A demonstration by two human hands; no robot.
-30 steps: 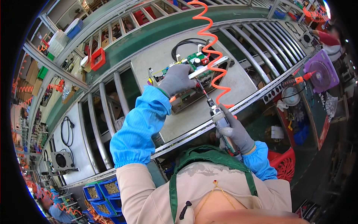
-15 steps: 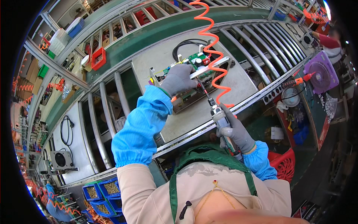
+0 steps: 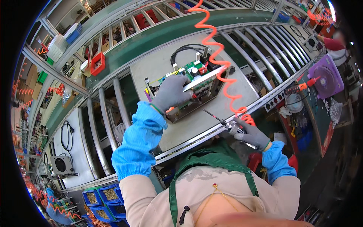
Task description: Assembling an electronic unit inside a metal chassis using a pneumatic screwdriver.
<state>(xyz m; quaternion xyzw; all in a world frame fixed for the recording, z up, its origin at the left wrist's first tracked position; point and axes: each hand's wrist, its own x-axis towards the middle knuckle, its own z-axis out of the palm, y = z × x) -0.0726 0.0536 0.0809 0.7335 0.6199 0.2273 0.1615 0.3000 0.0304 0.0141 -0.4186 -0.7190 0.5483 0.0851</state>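
Observation:
My left hand [image 3: 172,92], in a grey glove and blue sleeve cover, closes over the front of an electronic assembly [image 3: 206,90]. This has a metal casing, a green circuit board [image 3: 185,71] with tall components, and a pale metal bar along its top edge. Some of the left fingertips are hidden against the casing. My right hand [image 3: 253,136], gloved likewise, is wrapped around a power screwdriver [image 3: 233,127]. The screwdriver's long thin bit points up and left, apart from the assembly. A coiled orange air hose [image 3: 223,49] hangs just beyond it.
The assembly sits on a grey board [image 3: 181,132] over a roller conveyor [image 3: 261,56]. A black cable [image 3: 185,47] loops behind it. Blue bins of small hardware [image 3: 109,193] stand at lower left, a red bin [image 3: 98,63] at far left. A purple fan [image 3: 326,73] stands right.
The screwdriver's bit has come away from the assembly, and the tool has tilted over toward the left. My left hand stays on the assembly, which sits slightly farther left and lower in view.

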